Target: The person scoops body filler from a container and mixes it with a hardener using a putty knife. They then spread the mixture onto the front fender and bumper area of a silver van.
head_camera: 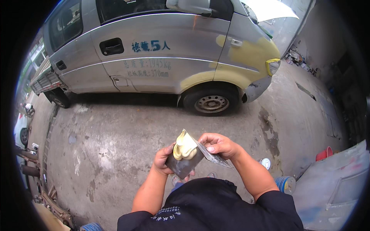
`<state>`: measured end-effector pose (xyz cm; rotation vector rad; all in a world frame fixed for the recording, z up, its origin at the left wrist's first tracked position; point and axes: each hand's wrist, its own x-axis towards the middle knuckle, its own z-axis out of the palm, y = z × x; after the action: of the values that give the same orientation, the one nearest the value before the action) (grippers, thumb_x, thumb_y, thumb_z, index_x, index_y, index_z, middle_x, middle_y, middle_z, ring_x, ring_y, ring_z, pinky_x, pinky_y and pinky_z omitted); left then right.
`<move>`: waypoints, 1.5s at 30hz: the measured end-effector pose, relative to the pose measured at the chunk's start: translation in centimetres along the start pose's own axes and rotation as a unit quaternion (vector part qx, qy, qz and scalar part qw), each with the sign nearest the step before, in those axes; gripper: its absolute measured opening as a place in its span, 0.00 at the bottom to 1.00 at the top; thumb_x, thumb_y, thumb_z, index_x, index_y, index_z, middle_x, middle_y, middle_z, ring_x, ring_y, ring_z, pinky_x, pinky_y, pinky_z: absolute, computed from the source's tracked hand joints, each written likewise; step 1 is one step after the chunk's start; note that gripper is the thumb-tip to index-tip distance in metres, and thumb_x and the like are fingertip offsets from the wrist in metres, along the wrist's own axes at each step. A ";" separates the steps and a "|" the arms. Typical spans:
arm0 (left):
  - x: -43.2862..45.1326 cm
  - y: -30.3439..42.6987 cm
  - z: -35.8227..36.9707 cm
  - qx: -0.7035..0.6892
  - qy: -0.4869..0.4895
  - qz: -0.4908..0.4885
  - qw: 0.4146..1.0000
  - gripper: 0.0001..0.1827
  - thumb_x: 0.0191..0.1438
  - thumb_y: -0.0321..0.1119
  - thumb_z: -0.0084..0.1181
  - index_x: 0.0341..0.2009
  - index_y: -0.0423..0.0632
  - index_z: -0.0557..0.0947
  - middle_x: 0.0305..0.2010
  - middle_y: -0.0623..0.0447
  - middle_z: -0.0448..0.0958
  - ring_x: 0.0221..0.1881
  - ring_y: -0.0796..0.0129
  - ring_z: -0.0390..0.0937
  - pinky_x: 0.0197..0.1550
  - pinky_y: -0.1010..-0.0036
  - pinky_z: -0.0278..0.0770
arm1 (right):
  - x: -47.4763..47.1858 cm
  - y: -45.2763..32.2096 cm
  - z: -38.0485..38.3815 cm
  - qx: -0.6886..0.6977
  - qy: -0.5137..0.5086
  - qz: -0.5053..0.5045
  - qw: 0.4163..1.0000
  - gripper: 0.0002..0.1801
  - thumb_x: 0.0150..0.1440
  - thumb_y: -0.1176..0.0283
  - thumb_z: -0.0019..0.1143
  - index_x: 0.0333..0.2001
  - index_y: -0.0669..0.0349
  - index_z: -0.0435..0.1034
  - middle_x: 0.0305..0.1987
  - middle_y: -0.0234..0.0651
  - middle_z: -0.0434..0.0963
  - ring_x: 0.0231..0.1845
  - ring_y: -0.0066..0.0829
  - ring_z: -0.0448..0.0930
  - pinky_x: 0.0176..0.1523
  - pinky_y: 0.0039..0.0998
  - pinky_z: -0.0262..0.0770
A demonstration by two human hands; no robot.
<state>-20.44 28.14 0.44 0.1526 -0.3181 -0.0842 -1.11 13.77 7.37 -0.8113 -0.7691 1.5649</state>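
My left hand [163,160] holds a flat dark mixing board [181,167], with fingers showing beneath its lower edge. A thick mound of pale yellow body filler [185,150] rests on the board's far part. In my right hand [222,146] is a thin, smeared grey spreader [214,156], tilted, its far edge against the filler. Beyond my hands stands a silver light truck [162,37], side on. Yellow filler patches [248,55] cover its front fender and continue over the front wheel arch [199,79].
The truck's front wheel [212,102] stands on the stained concrete floor [124,138]. To my right are a white-lidded can [265,164], a blue bucket [284,184], a red bucket [324,154] and a loose painted panel [332,190]. Metal parts [55,205] lie at the lower left.
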 end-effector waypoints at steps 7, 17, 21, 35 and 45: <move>0.6 -0.2 0.1 -0.014 0.022 -0.036 0.999 0.32 0.61 0.49 0.45 0.63 0.42 0.59 0.56 0.28 0.67 0.43 0.21 0.73 0.33 0.35 0.77 | -0.4 -1.0 -0.4 -0.041 0.018 0.011 0.999 0.24 0.52 0.67 0.64 0.49 0.69 0.67 0.38 0.33 0.77 0.35 0.19 0.77 0.38 0.20 0.72; 3.3 -0.4 3.4 0.304 0.194 0.233 0.903 0.38 0.62 0.57 0.41 0.66 0.42 0.56 0.64 0.43 0.63 0.63 0.48 0.64 0.60 0.53 0.67 | -3.1 1.1 -0.3 -0.205 0.167 -0.079 0.961 0.28 0.57 0.75 0.55 0.59 0.70 0.58 0.51 0.42 0.74 0.53 0.26 0.74 0.55 0.29 0.70; 4.7 -1.7 2.9 0.437 0.202 0.274 0.833 0.41 0.61 0.61 0.39 0.65 0.38 0.58 0.62 0.47 0.65 0.61 0.62 0.66 0.64 0.68 0.61 | -0.5 2.1 0.5 -0.127 0.180 -0.073 0.973 0.25 0.56 0.77 0.54 0.57 0.68 0.59 0.47 0.40 0.75 0.47 0.24 0.75 0.51 0.28 0.72; 1.9 1.1 3.0 0.133 0.075 0.087 0.984 0.37 0.58 0.50 0.51 0.64 0.41 0.58 0.59 0.35 0.66 0.49 0.35 0.75 0.37 0.45 0.81 | -0.6 -7.6 3.1 -0.454 -0.058 -0.292 0.840 0.24 0.50 0.87 0.51 0.51 0.59 0.71 0.51 0.38 0.70 0.52 0.32 0.73 0.54 0.32 0.71; 3.6 0.6 2.9 0.238 0.213 0.230 0.920 0.33 0.63 0.56 0.40 0.64 0.48 0.60 0.60 0.43 0.67 0.56 0.45 0.70 0.45 0.46 0.77 | 3.0 -5.7 0.8 -0.650 0.233 -0.246 0.680 0.24 0.44 0.83 0.52 0.48 0.59 0.74 0.47 0.41 0.74 0.48 0.39 0.74 0.52 0.34 0.71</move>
<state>-17.94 27.98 4.38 0.5652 0.0746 0.4941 0.92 17.46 12.30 -1.7205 -1.5367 0.0491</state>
